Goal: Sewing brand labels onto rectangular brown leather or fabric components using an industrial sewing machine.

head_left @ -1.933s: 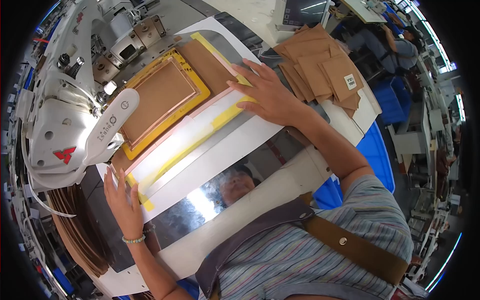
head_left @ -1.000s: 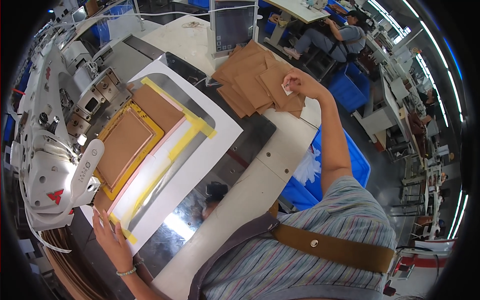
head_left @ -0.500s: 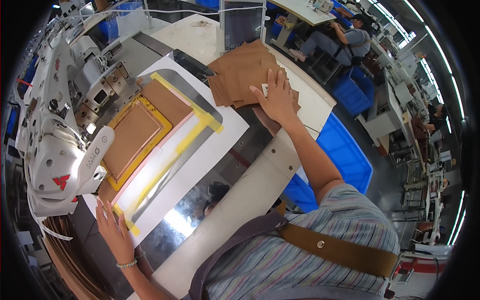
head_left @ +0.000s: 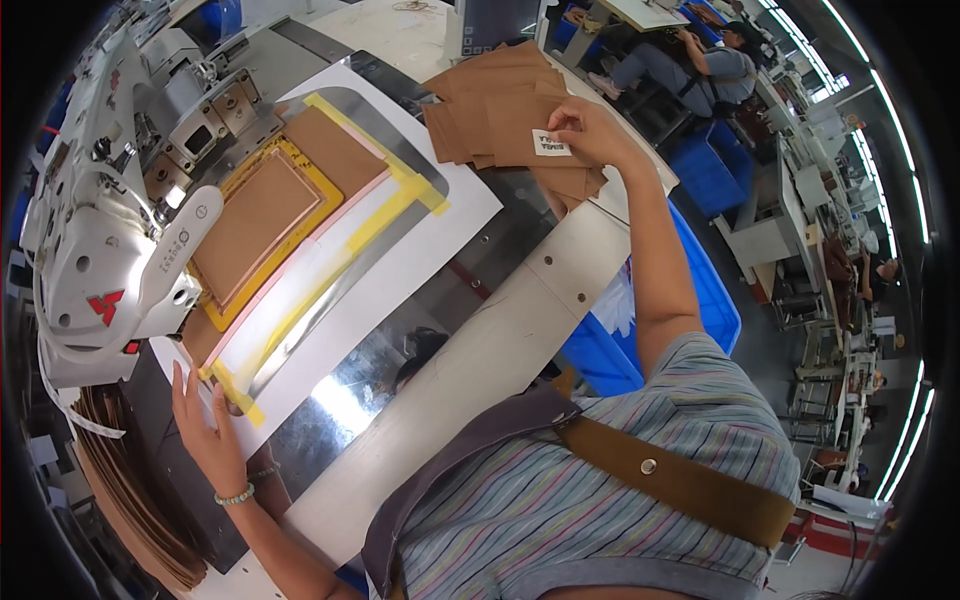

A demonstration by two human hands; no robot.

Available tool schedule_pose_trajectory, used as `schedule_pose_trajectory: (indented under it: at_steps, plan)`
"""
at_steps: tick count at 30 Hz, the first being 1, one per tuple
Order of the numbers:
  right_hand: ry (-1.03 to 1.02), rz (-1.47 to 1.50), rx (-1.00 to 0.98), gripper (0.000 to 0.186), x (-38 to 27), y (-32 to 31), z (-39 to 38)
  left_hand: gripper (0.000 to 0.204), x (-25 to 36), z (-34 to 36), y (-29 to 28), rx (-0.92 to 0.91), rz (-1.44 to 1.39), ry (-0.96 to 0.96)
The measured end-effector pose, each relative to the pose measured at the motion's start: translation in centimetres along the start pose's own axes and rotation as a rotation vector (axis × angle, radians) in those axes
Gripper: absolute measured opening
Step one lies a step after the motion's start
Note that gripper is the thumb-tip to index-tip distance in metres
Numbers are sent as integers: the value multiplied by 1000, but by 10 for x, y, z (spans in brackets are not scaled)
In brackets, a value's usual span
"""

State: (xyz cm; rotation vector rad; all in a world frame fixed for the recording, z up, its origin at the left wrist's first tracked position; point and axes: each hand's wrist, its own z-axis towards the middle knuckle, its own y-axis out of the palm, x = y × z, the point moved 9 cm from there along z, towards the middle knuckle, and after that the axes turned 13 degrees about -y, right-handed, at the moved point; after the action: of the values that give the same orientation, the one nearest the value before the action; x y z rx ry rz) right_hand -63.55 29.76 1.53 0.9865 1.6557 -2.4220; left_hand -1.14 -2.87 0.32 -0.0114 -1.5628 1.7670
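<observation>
My left hand (head_left: 205, 425) rests, fingers extended, on the lower-left edge of the white sheet (head_left: 445, 220). On that sheet lies a template with yellow tape (head_left: 360, 230), brown material (head_left: 335, 140) and a yellow frame (head_left: 330, 195) around a brown panel (head_left: 250, 225). A white sewing machine head (head_left: 85, 265) is left of the template. My right hand (head_left: 590, 135) is at the pile of brown pieces (head_left: 480, 100), thumb and finger pinched on a white label (head_left: 546, 142) on the top piece.
A screen (head_left: 495, 25) stands behind the pile. Below the right arm is a blue tub (head_left: 705, 290); another blue bin (head_left: 710, 165) is beyond. A seated co-worker (head_left: 700, 70) works at a further table. Long brown strips (head_left: 130, 495) lie at lower left.
My right hand left the template for the brown pile. Half a second ago its fingers were spread on the pieces; now they pinch the label. My left hand stays at the sheet's edge.
</observation>
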Motion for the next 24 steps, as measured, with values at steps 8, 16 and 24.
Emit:
schedule_pose_trajectory:
  at_steps: [8,16,24]
  plan:
    - [-72,-129,-120,14,-39,-3,26,37,17,4,-3,7,-111,22]
    - [-607,188,-239,24,-272,124,135,40,22,41,16,-55,59,192]
    - [-848,-161,-246,28,-370,262,157,44,9,97,53,-158,64,193]
